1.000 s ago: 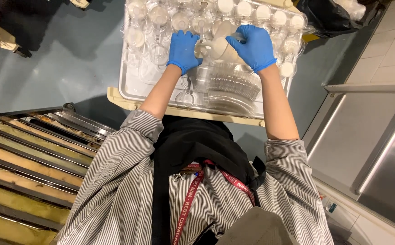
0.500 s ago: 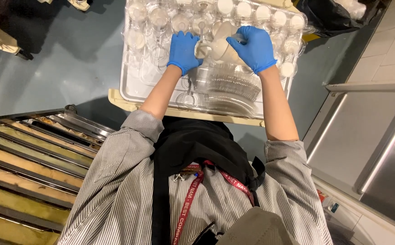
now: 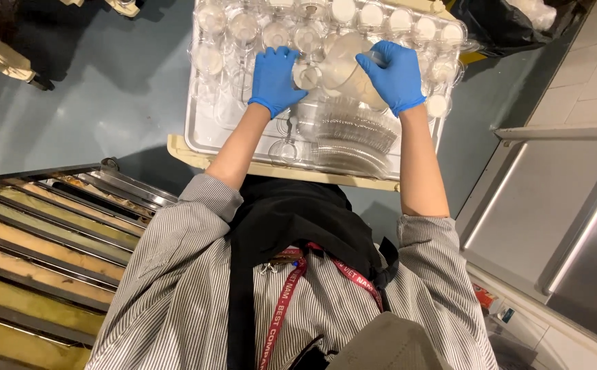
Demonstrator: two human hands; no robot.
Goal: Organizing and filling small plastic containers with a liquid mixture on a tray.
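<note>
Blue-gloved right hand [image 3: 394, 74] grips a tilted jug [image 3: 343, 72], filling a cup [image 3: 305, 75] that the left hand [image 3: 274, 79] pinches. Next, probably, the neighbouring cup: pour gently.

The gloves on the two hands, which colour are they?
Blue, on both the left hand and the right hand; the head view shows it.

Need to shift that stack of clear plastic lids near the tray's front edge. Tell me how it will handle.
The stack of clear lids looks thin and see-through, so probably light and flexible. It already leans fanned out sideways, so a push would likely make it slide apart. The smooth plastic may slip under the gloved hands.
</note>
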